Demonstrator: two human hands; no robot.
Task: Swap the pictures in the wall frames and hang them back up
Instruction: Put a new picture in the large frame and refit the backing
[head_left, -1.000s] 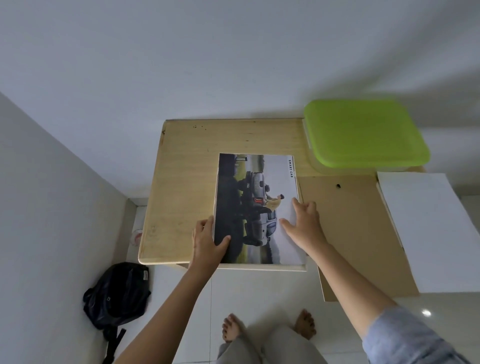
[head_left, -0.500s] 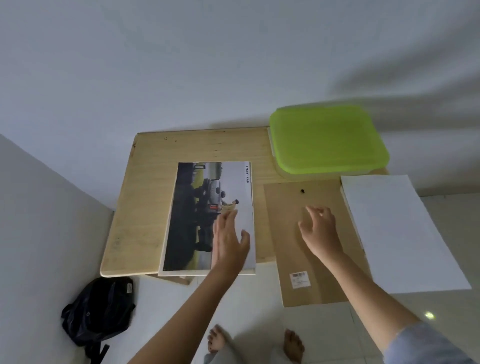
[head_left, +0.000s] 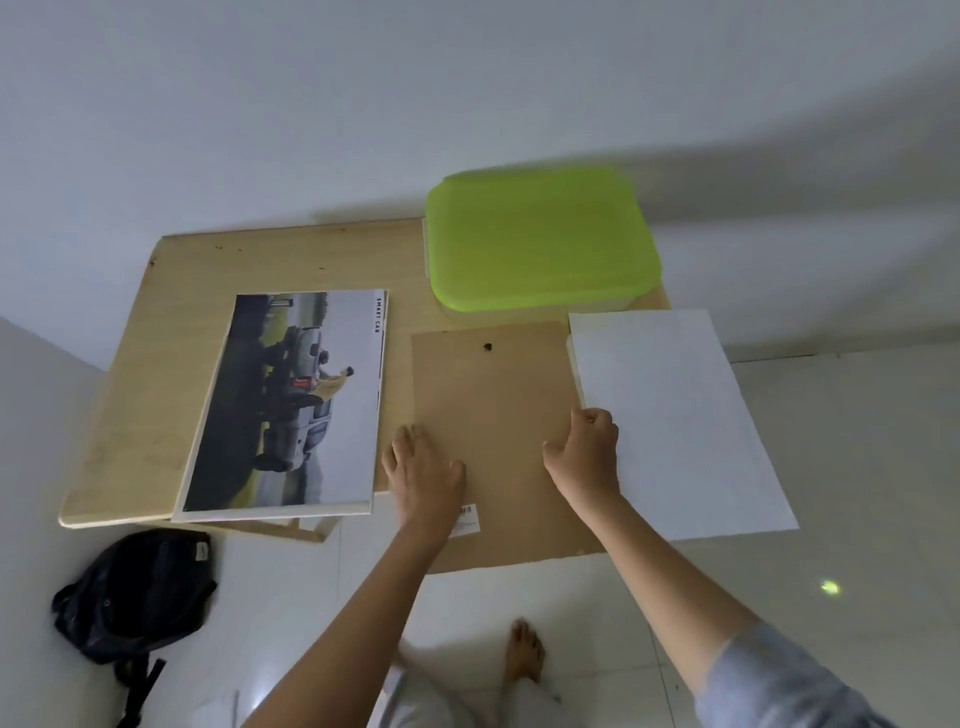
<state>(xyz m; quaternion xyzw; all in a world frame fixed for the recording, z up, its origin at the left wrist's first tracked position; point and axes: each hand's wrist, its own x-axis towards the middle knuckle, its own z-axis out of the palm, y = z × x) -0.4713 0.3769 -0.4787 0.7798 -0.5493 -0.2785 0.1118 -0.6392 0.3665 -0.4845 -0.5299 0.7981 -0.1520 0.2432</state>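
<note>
The table (head_left: 171, 322) stands against the wall. On its left part lies the car picture (head_left: 291, 400), face up in a white frame, turned sideways so the "SMART CAR" lettering runs down its right margin. Its near edge reaches the table's near edge.

Just right of it lies the brown board (head_left: 493, 384), flat, with a small dark spot (head_left: 488, 345) near its far end and a barcode sticker (head_left: 465, 519) toward the near end. The board's near part sticks out past the table over the floor.

The left hand (head_left: 423, 475) rests palm down on the board by its left edge, the fingers straight and close together and the thumb out to the side. The right hand (head_left: 587, 452) is at the board's right edge, where a white sheet (head_left: 675, 415) meets it. Its fingers are curled under with the tips hidden, so I cannot tell whether they pinch the board, the sheet or nothing. The sheet also juts out past the table.

Behind the board and sheet, a box with a green lid (head_left: 540, 239) sits at the table's far right corner. A black backpack (head_left: 130, 592) lies on the floor below the table's left end, and a bare foot (head_left: 524, 649) shows on the tiles.
</note>
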